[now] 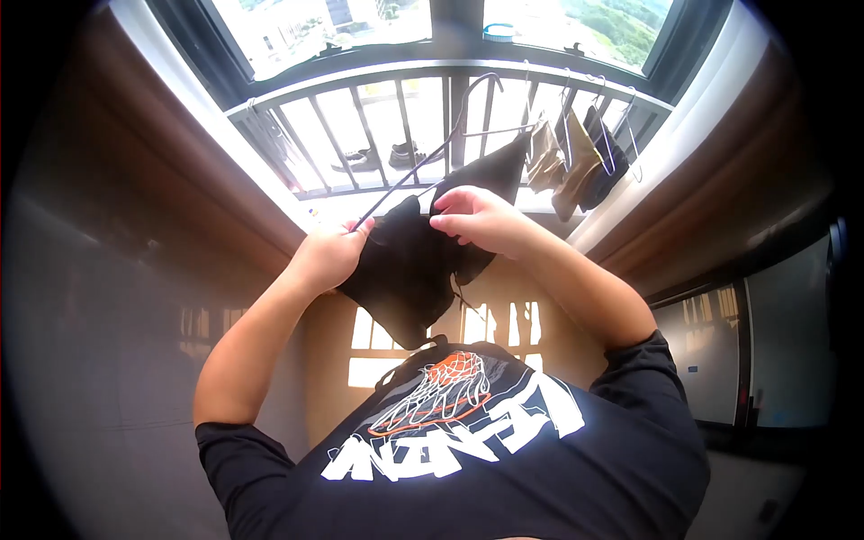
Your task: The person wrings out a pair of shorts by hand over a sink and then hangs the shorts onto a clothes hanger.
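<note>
A black garment (405, 270) hangs in front of me, its upper right part spread over one arm of a thin dark hanger (407, 176). The hanger's hook points up toward the railing. My left hand (335, 256) is closed around the hanger's left end, at the garment's left edge. My right hand (477, 220) is at the garment's upper middle, with thumb and fingers bent toward each other; whether cloth is pinched between them is hard to make out. A thin cord dangles from the garment's lower edge.
A metal railing (360, 117) runs below the window. Hangers with socks and small clothes (576, 162) hang from it at the right. Dark shoes (405, 155) lie behind the bars. Curtains (720, 153) frame both sides.
</note>
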The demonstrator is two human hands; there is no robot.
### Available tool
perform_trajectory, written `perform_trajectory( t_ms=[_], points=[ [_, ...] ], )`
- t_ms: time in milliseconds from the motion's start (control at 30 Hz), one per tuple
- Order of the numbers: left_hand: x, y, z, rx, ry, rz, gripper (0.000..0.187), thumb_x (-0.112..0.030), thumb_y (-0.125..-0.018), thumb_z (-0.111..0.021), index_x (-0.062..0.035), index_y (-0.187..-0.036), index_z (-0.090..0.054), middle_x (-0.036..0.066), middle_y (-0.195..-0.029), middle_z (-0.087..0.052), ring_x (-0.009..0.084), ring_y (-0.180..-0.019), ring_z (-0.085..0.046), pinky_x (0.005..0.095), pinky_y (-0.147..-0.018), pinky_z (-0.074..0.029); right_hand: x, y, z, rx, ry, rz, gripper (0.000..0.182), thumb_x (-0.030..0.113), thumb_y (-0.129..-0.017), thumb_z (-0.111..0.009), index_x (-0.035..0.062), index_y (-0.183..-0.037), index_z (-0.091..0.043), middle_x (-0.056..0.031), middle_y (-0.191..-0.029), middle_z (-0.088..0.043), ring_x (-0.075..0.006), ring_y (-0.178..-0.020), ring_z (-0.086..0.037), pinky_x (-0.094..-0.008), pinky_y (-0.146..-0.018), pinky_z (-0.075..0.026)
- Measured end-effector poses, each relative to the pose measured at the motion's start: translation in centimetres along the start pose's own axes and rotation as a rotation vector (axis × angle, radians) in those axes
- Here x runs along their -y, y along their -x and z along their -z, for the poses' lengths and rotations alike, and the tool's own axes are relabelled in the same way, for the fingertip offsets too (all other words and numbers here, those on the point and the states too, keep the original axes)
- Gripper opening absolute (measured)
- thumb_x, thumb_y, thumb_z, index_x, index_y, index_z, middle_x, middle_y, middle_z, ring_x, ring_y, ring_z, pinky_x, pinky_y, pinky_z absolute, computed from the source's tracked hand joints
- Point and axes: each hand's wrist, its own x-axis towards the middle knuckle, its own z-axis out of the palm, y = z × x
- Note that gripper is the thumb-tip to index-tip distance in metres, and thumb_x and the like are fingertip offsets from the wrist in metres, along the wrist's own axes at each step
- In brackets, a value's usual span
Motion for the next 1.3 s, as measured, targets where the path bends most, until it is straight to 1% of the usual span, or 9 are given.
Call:
perform_trajectory(
  t_ms=[100,267,467,633,733,867,1000,1133,1300],
  points=[
    [-2.5,-0.5,2.5,0.118,0.184,0.157,0.040,-0.031,-0.099,-0.052,0.0060,-0.107,-0.064,0.016,-0.084,-0.067,0.0222,-0.078,-0.060,0.0328,-0.077,-0.048,-3.3,-4.5,-4.2,0.037,-0.074,0.167,0.032,0.018,-0.092,-0.067,-0.0016,-0.117,-0.060,-0.0100,-0.108,-0.066,-0.0177,-0.104,-0.061,-0.0308,-0.093,-0.048],
    [-0.4,-2.8,5.6,-0.032,0.083,0.185,0.033,-0.029,-0.096,-0.056,0.0028,-0.098,-0.065,0.011,-0.068,-0.062,0.0181,-0.065,-0.057,0.0335,-0.066,-0.046,-1.2,-8.3,-4.1,-0.072,0.024,0.358,0.013,0.013,-0.095,-0.059,0.0006,-0.092,-0.062,-0.0009,-0.080,-0.064,-0.0082,-0.073,-0.054,-0.0248,-0.070,-0.047],
    [1.4,-5.2,8.6,-0.244,0.069,0.261,0.027,-0.026,-0.093,-0.061,0.0002,-0.097,-0.062,0.007,-0.062,-0.058,0.0142,-0.058,-0.054,0.0303,-0.058,-0.043,2.1,-12.9,4.0,0.043,-0.812,0.161,0.011,0.012,-0.092,-0.062,0.0095,-0.091,-0.051,0.0004,-0.080,-0.059,-0.0072,-0.070,-0.059,-0.0215,-0.065,-0.049],
    [1.0,-6.5,8.1,-0.322,0.122,0.324,0.024,-0.023,-0.091,-0.064,-0.0011,-0.098,-0.061,0.008,-0.071,-0.061,0.0151,-0.062,-0.056,0.0303,-0.059,-0.045,0.7,-16.9,4.0,-0.197,0.481,0.375,0.037,0.025,-0.079,-0.077,0.0035,-0.086,-0.048,-0.0086,-0.074,-0.054,-0.0190,-0.070,-0.054,-0.0336,-0.064,-0.046],
    [-0.2,-6.9,7.8,-0.341,0.079,0.322,0.024,-0.023,-0.090,-0.065,-0.0017,-0.099,-0.060,0.009,-0.072,-0.062,0.0169,-0.063,-0.057,0.0307,-0.061,-0.046,4.1,-16.3,4.6,-0.254,0.587,0.628,0.043,0.025,-0.076,-0.082,0.0018,-0.102,-0.056,-0.0101,-0.093,-0.062,-0.0182,-0.086,-0.060,-0.0338,-0.076,-0.051],
    [0.0,-7.8,5.8,-0.396,0.123,0.329,0.020,-0.019,-0.091,-0.066,-0.0022,-0.100,-0.060,0.001,-0.070,-0.057,0.0069,-0.060,-0.048,0.0252,-0.057,-0.039,8.6,-17.7,2.2,0.311,-0.741,0.373,0.053,0.024,-0.082,-0.078,0.0021,-0.122,-0.052,-0.0100,-0.114,-0.060,-0.0174,-0.109,-0.056,-0.0325,-0.098,-0.041],
    [0.7,-7.4,5.4,-0.071,0.665,0.456,0.036,-0.024,-0.081,-0.076,-0.0007,-0.107,-0.066,0.002,-0.083,-0.065,0.0057,-0.067,-0.053,0.0224,-0.058,-0.039,10.9,-19.2,0.7,0.224,-0.951,0.135,0.021,0.024,-0.091,-0.065,0.0081,-0.100,-0.055,-0.0081,-0.098,-0.063,-0.0203,-0.098,-0.057,-0.0412,-0.098,-0.037],
    [3.8,-5.1,1.3,-0.389,1.505,0.632,0.034,-0.030,-0.094,-0.053,-0.0036,-0.107,-0.069,0.005,-0.097,-0.068,0.0138,-0.078,-0.059,0.0270,-0.068,-0.040,9.9,-20.6,0.1,0.281,-1.153,0.071,0.032,0.027,-0.096,-0.058,0.0148,-0.072,-0.042,0.0006,-0.063,-0.034,-0.0159,-0.058,-0.037,-0.0397,-0.073,-0.044],
    [7.0,-4.3,-2.0,-0.656,1.118,0.314,0.018,0.002,-0.085,-0.065,-0.0004,-0.103,-0.069,0.001,-0.088,-0.070,0.0094,-0.072,-0.063,0.0237,-0.065,-0.051,10.6,-21.1,0.4,0.150,-1.186,0.263,0.038,0.030,-0.099,-0.050,0.0177,-0.066,-0.035,0.0030,-0.059,-0.023,-0.0138,-0.054,-0.025,-0.0342,-0.061,-0.032]
  ],
)
